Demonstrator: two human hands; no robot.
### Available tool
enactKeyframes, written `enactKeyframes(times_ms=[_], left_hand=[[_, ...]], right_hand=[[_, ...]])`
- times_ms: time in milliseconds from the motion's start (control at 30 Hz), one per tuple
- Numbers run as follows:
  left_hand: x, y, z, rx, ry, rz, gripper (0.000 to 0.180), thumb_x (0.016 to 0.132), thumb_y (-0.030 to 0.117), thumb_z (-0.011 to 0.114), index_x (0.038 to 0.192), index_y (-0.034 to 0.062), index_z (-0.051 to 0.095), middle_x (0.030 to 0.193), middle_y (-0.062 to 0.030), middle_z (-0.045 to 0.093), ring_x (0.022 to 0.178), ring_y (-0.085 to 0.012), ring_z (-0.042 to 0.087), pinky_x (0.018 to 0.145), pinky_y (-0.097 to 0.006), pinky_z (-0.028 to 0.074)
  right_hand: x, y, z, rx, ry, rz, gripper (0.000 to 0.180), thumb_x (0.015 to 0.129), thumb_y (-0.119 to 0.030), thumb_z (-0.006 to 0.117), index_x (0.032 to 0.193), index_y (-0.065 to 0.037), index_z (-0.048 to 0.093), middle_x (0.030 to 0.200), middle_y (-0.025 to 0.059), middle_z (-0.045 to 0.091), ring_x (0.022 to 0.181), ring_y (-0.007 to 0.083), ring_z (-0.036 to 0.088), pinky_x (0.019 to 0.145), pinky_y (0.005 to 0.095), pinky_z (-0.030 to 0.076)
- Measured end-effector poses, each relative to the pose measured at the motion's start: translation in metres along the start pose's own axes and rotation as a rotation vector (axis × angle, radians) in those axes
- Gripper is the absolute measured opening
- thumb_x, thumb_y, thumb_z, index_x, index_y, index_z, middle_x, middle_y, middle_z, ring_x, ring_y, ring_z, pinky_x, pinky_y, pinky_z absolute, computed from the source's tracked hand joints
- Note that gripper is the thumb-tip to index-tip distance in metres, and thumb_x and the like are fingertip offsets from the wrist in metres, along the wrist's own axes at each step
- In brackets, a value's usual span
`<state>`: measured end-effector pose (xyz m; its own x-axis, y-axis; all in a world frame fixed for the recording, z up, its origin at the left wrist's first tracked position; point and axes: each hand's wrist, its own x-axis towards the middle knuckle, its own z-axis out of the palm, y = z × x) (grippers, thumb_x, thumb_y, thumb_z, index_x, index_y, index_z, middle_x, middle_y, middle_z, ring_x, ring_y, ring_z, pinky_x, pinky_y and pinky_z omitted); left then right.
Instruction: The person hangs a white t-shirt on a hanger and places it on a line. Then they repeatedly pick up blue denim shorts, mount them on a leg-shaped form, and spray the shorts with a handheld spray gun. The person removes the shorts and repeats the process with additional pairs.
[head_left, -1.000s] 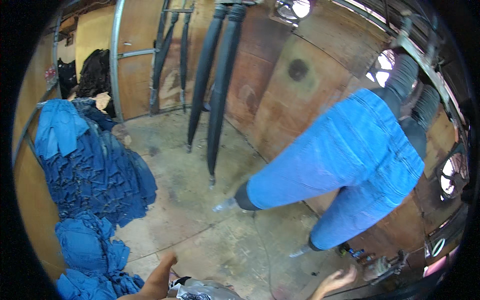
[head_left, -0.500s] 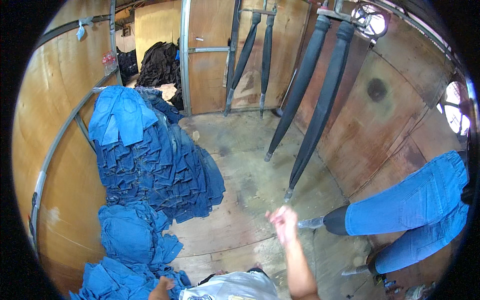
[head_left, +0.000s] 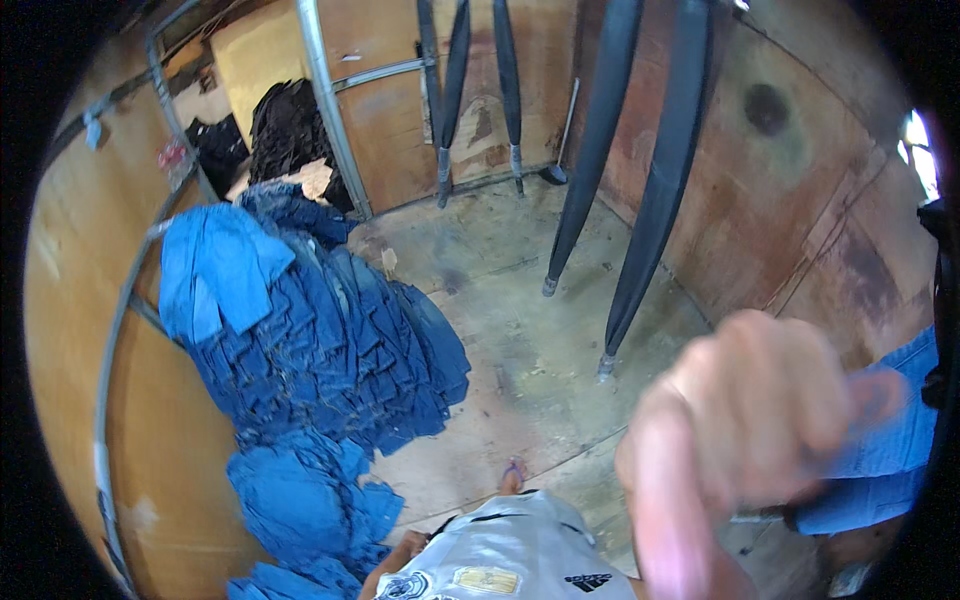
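Blue jeans (head_left: 895,458) now part. behind R fingers (head_left: 790,405), clear prev.

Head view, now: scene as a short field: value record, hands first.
left hand: low beside the white shirt, near the blue heap; contact unclear
right hand: close to camera, blurred, fingers look curled; no held item visible
right edge: blue jeans, partly hidden behind the right hand
left side: dark-blue denim pile, lighter blue garment draped on top
hanging: two pairs of dark tapered forms
doorway: black heap beyond it
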<state>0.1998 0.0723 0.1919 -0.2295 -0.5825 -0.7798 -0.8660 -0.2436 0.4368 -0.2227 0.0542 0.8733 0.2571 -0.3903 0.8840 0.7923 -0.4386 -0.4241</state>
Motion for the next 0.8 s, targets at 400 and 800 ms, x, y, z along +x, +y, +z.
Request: enactKeyframes(times_ms=[400,800], left_hand=[[0.159,0.098,-0.108,-0.221,-0.029,-0.155,0.031,0.095,0.024,0.065,0.111,-0.0019,0.071,0.087,-0.0156,0.075,0.067,-0.0192,0.067,0.057,-0.031,0.052],[0.295,0.248,-0.249,0.273,-0.336,-0.039,0.037,0.097,0.039,0.061,0.112,0.0064,0.071,0.089,-0.0092,0.076,0.07,-0.0201,0.068,0.058,-0.032,0.054]], right_hand=[[0.029,-0.037,-0.087,-0.243,0.016,-0.143,0.063,0.109,-0.045,0.035,0.055,-0.015,0.046,0.044,0.0016,0.041,0.037,0.0134,0.037,0.075,0.0434,0.05],[0.042,-0.026,-0.081,-0.692,0.246,-0.274,0.063,0.109,-0.046,0.035,0.055,-0.015,0.045,0.045,0.0018,0.042,0.038,0.0129,0.038,0.065,0.0404,0.05]])
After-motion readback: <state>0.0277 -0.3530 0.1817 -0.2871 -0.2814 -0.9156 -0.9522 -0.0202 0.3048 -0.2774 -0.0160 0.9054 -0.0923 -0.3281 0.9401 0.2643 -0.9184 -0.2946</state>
